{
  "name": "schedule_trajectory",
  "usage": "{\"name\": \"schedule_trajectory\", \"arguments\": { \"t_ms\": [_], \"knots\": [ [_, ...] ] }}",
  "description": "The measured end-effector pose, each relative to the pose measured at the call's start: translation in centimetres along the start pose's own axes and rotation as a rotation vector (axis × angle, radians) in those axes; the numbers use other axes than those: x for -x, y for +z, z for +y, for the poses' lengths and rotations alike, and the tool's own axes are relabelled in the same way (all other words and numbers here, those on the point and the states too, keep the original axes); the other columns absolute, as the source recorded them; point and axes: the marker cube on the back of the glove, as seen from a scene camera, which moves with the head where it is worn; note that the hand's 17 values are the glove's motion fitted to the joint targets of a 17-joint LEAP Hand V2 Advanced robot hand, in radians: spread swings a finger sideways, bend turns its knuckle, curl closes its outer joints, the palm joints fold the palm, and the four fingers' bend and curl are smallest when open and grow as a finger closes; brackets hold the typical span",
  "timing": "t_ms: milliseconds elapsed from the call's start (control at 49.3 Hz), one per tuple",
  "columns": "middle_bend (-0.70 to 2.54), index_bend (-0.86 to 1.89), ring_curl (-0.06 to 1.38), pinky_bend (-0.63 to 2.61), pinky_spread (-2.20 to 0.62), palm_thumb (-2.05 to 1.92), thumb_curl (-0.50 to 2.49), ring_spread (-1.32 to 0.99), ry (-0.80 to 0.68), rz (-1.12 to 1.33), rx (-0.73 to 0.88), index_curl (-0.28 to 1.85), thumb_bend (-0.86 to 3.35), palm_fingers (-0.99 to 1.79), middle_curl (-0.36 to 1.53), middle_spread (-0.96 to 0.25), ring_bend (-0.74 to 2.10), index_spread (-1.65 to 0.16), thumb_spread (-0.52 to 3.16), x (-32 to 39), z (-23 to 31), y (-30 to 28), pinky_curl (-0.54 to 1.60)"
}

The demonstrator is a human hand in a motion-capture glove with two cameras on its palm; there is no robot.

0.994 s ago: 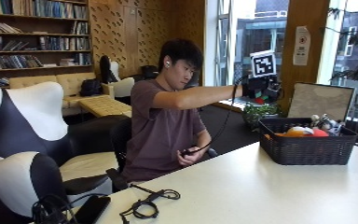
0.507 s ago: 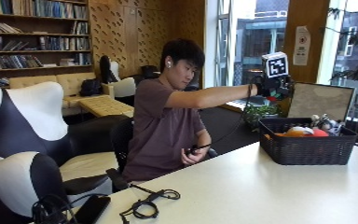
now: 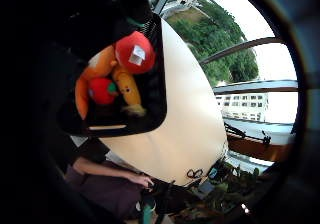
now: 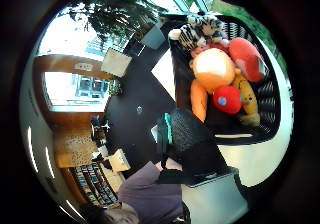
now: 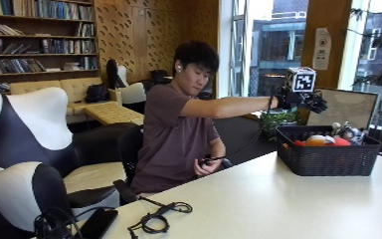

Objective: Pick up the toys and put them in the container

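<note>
Gloved right hand (image 5: 305, 101) hangs in the air above the basket (image 5: 327, 159), fingers relaxed and spread, holding nothing. Toys (image 5: 323, 141) are all piled inside the basket, which sits on the tabletop (image 5: 277, 204) at about 3 o'clock from the person. Bare left hand (image 5: 207, 165) holds a small dark object near the tabletop edge.

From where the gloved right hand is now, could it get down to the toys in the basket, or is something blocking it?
Probably yes. The gloved right hand is raised above the black basket, near its rim, and the basket is open on top. Both palm views look straight down on the toys with nothing between.
</note>
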Motion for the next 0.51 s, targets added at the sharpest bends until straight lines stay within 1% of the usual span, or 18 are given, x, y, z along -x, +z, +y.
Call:
{"name": "schedule_trajectory", "arguments": {
  "t_ms": [20,61,81,122,162,243,264,325,426,446,507],
  "knots": [
    [0.37,0.15,0.53,1.10,-0.10,0.04,0.81,-0.15,-0.003,0.002,-0.001,0.67,-0.07,-0.33,0.57,-0.14,0.74,-0.28,1.04,0.2,-0.1,0.0,0.51],
    [0.31,0.13,0.50,1.07,-0.07,0.02,0.77,-0.12,0.053,0.019,-0.005,0.62,-0.05,-0.29,0.54,-0.12,0.68,-0.28,1.09,0.6,-0.6,0.1,0.49],
    [0.14,0.17,0.50,1.07,-0.06,0.01,0.75,-0.11,0.046,0.002,-0.008,0.62,-0.04,-0.34,0.49,-0.10,0.70,-0.28,1.11,0.9,-0.7,0.0,0.48],
    [0.10,0.16,0.48,1.04,-0.04,-0.01,0.71,-0.09,-0.033,-0.049,-0.007,0.60,-0.04,-0.32,0.47,-0.08,0.67,-0.28,1.15,0.9,-0.4,-0.2,0.46],
    [0.08,0.15,0.46,1.01,-0.02,-0.01,0.68,-0.07,-0.069,-0.052,-0.001,0.59,-0.03,-0.30,0.44,-0.06,0.65,-0.28,1.18,0.2,0.0,-0.4,0.45],
    [0.06,0.15,0.44,0.96,0.00,-0.02,0.63,-0.05,0.055,0.036,0.000,0.56,-0.03,-0.27,0.40,-0.05,0.61,-0.27,1.22,-1.2,-0.1,-0.2,0.42],
    [0.21,0.11,0.43,0.92,0.00,-0.02,0.61,-0.04,0.040,0.022,-0.001,0.54,-0.03,-0.21,0.42,-0.07,0.57,-0.27,1.23,-1.2,0.0,-0.2,0.41],
    [0.19,0.11,0.42,0.88,0.01,-0.01,0.58,-0.03,-0.066,-0.075,-0.005,0.51,-0.02,-0.19,0.42,-0.07,0.54,-0.26,1.26,0.1,0.0,-0.3,0.40],
    [0.18,0.11,0.40,0.83,0.02,0.00,0.53,-0.01,-0.087,-0.087,-0.004,0.47,-0.02,-0.16,0.41,-0.07,0.50,-0.25,1.29,-0.1,0.3,-0.2,0.38],
    [0.03,0.15,0.41,0.86,0.02,0.00,0.52,-0.01,-0.082,-0.087,-0.004,0.47,-0.01,-0.22,0.37,-0.05,0.53,-0.25,1.29,0.0,0.2,-0.2,0.38],
    [0.04,0.16,0.40,0.86,0.03,0.00,0.50,0.00,0.002,-0.035,-0.002,0.46,-0.01,-0.21,0.34,-0.04,0.53,-0.25,1.31,-0.1,0.0,0.1,0.38]
  ]
}}
